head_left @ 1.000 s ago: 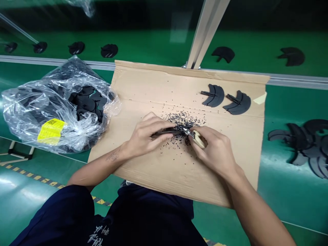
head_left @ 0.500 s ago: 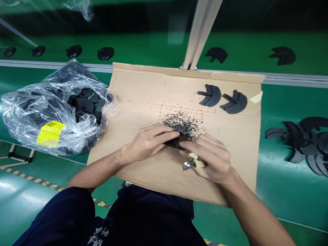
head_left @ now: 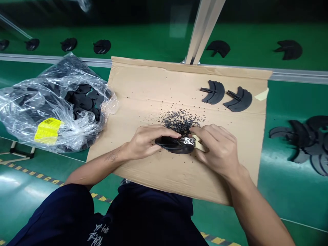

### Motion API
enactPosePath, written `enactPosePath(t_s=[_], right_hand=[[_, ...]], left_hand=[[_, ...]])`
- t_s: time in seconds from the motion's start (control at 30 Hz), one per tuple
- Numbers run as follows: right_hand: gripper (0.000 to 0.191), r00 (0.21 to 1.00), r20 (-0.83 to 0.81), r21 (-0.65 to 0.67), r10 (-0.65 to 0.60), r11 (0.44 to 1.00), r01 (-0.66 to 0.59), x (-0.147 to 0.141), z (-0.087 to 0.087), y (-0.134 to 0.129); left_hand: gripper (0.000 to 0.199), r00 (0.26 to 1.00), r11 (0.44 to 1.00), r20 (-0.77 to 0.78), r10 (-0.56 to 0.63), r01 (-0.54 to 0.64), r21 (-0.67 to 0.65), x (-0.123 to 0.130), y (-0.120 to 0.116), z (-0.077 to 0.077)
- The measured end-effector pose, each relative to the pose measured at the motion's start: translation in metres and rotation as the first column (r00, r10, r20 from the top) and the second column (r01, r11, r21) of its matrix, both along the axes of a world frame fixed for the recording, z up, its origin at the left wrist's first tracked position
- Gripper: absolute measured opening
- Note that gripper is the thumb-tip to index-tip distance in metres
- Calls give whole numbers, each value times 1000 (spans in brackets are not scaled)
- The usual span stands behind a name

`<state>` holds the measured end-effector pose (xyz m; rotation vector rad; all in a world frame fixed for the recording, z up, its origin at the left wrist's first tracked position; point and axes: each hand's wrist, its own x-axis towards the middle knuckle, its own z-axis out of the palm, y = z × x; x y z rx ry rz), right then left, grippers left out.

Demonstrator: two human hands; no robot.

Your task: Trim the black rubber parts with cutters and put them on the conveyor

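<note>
My left hand (head_left: 146, 140) is closed on a black curved plastic part (head_left: 171, 147), thumb on its upper edge. In my right hand (head_left: 217, 145) is a pair of side cutters (head_left: 189, 141) with pale yellow handles, the grip partly hidden by my fingers. The metal jaws lie against the part's upper right edge; whether they are closed on it I cannot tell. Just beyond my hands, a pile of small black plastic clippings (head_left: 179, 119) is scattered over the cardboard sheet (head_left: 143, 82).
Two black curved parts (head_left: 214, 92) lie at the cardboard's upper right. A clear plastic bag (head_left: 23, 102) full of black parts stands left, and more parts (head_left: 304, 138) are heaped right. An aluminium upright (head_left: 205, 32) rises at the back, with single parts (head_left: 219, 48) beyond the rail.
My right hand has turned the cutters so their jaws meet the black part's edge. The part has tilted and shows more of its curved face.
</note>
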<state>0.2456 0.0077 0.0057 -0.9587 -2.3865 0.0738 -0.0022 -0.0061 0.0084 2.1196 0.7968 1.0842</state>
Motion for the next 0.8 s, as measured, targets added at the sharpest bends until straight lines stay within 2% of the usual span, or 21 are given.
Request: enactPosePath(t_s=[0.13,0.37,0.63,0.8], right_hand=[[13,1000,26,33,-1,999,0,2,3,2],[19,996,87,57,0,998,-5,-1,5,-1],[13,987,151,142,-56,989,34,-3,7,-6],[15,990,133,73,-55,996,45,-4,5,-13]], left_hand=[[27,999,1000,16,-29,29,1,0,0,0],[25,999,998,18,-52,52,-24,0,-2,-1],[20,997,999,63,-49,48,3,3,-5,-3],[26,996,997,58,-67,65,27,4,-7,-5]])
